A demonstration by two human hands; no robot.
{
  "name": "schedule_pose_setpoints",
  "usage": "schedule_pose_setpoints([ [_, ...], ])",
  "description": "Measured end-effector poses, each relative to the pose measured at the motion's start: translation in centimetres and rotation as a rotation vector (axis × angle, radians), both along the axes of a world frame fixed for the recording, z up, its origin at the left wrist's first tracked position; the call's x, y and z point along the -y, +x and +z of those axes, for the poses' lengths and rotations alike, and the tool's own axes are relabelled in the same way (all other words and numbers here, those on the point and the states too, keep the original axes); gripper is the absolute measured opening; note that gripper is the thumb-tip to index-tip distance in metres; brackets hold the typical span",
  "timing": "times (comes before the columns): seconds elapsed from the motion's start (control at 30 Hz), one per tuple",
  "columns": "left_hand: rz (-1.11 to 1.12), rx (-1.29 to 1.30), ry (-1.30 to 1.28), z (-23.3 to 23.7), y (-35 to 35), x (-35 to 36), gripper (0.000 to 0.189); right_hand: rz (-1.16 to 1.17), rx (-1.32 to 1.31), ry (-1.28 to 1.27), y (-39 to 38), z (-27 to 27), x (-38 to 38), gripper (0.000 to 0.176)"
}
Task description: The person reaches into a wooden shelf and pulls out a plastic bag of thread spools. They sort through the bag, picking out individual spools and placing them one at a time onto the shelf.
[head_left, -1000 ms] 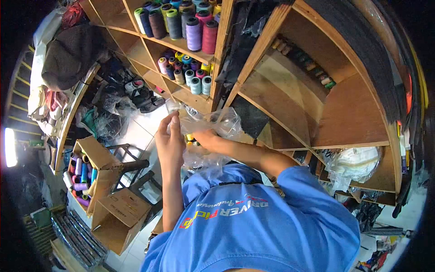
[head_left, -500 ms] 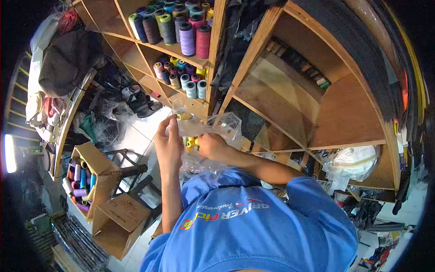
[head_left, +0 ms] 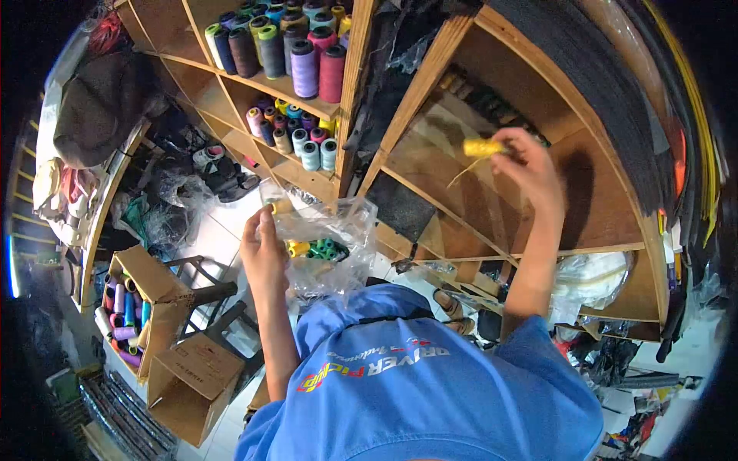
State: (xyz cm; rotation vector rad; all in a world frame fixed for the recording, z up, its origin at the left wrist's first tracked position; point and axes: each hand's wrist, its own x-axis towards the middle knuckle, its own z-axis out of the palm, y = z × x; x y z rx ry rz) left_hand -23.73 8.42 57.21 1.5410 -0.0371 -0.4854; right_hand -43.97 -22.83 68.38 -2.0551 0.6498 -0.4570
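Observation:
My right hand [head_left: 530,165] is raised at the right, fingers closed on a yellow thread spool [head_left: 482,147] with a loose end of thread dangling from it. Behind the spool is a wooden shelf compartment. Lower and to the left, my left hand [head_left: 265,242] pinches the edge of a clear plastic bag [head_left: 350,223] in front of my body. Inside the bag lie green thread spools [head_left: 327,250] and a yellow spool [head_left: 297,248]. A small tan-yellow piece [head_left: 281,207] shows just past my left fingertips.
Thread cones [head_left: 304,69] fill shelf compartments ahead. A carton of spools [head_left: 165,284] stands at the left beside an open cardboard box [head_left: 192,380]. Dark zippers or tapes [head_left: 569,69] hang at the right. A plastic-wrapped white bundle [head_left: 592,276] sits on a low shelf.
My right hand has come out of the bag and swung up and right, carrying the yellow thread spool. My left hand keeps the bag, a little further left and lower in view.

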Motion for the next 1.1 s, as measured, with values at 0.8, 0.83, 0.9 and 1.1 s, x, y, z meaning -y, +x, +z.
schedule_pose_setpoints([
  [0.8, 0.093, 0.028, 0.0, -1.6, 0.0, -1.4, 0.04, -0.345, -0.29, -0.922, 5.5, -10.0, 25.2, 0.042],
  [0.83, 0.097, 0.032, 0.004, -1.6, 0.0, -1.4, 0.04, -0.368, -0.251, -0.877, 5.5, -10.1, 25.3, 0.044],
  [0.9, 0.097, 0.017, -0.008, -1.6, 0.0, -1.4, 0.039, -0.283, -0.726, -1.028, 6.3, -8.8, 23.6, 0.045],
  [1.1, 0.127, 0.008, 0.022, -1.4, 0.1, -1.2, 0.038, -0.235, -0.754, -1.137, 7.4, -11.1, 24.4, 0.045],
])
